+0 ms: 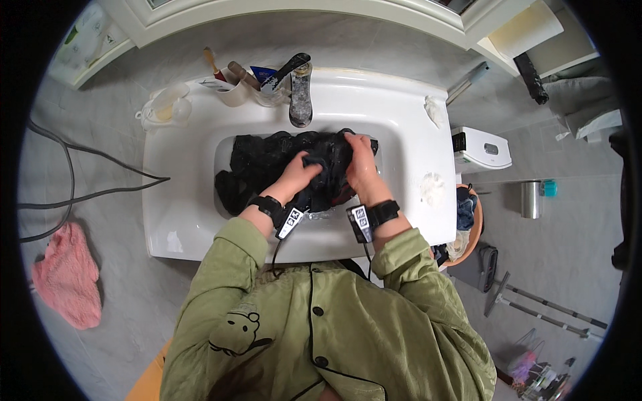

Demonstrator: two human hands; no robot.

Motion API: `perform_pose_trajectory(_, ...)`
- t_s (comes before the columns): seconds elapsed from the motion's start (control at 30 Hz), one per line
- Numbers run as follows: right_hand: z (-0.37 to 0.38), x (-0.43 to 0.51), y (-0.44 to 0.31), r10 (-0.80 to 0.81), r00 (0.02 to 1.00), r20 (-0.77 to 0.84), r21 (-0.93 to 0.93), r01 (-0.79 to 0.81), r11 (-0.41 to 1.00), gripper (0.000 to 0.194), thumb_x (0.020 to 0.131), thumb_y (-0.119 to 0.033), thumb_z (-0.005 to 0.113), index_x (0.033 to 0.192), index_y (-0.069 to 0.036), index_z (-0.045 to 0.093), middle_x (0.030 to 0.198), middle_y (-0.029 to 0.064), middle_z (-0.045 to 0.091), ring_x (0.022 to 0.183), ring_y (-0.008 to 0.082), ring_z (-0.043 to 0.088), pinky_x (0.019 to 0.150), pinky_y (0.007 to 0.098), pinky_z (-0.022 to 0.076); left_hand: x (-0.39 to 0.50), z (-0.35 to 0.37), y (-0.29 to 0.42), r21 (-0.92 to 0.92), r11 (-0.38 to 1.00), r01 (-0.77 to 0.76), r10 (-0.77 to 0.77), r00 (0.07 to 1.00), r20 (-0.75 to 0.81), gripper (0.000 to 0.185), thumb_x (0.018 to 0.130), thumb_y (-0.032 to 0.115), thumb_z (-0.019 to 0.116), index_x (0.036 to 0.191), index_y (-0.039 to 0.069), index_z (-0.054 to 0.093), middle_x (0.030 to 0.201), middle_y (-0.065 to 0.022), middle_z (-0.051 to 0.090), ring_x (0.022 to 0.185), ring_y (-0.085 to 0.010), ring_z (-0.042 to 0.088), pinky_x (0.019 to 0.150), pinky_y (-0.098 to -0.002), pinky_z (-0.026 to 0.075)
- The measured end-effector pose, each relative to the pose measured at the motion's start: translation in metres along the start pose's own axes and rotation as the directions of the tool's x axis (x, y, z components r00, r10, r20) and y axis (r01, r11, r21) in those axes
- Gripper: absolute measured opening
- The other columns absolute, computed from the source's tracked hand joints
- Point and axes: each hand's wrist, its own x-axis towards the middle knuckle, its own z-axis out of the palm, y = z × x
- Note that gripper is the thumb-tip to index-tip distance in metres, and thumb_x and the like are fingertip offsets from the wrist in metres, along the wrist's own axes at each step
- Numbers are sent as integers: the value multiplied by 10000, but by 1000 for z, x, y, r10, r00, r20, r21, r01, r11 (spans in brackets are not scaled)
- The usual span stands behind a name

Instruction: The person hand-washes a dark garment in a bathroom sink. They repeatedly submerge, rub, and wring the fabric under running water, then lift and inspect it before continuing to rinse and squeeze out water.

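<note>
A wet black garment (271, 155) lies bunched in the basin of a white ceramic sink (175, 215), with some water around it. My left hand (301, 173) is on the middle of the cloth and pinches a dark fold between thumb and fingers. My right hand (360, 160) grips the cloth near its right end, its fingers curled over the far edge. A small reddish patch shows beside that hand's wrist. Above the basin stands a worn metal faucet (301, 97) with its black lever. Both wrists carry black straps with small tagged devices.
Behind the basin stand a cup (234, 95) with brushes, a glass (271, 97) and a soap holder (168, 108). White tissue (433, 111) lies on the right rim. A basket of clothes (474, 225) and a toilet tank (484, 149) are at right; a pink towel (67, 275) hangs left.
</note>
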Motion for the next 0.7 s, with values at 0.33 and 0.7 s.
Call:
perform_pose_trajectory(0.33,21,-24,61,-507,812,287,-705,538,462,173,905,-173,527,833,-16,514,804,238,587,794,434,568,686,496,463,29,14,-36,-539,833,126,-284,933,-220,498,961,515,396,1203,106,546,1137,-77,608,1038,-213,575,922,-381,457)
perform_pose_trajectory(0.7,29,-15,55,-453,852,264,-797,457,395,325,903,-263,465,760,-5,602,775,256,624,753,436,611,689,527,494,29,15,-38,-693,685,225,-306,952,7,428,962,447,413,1125,88,581,1168,-82,605,1079,-235,567,937,-411,453)
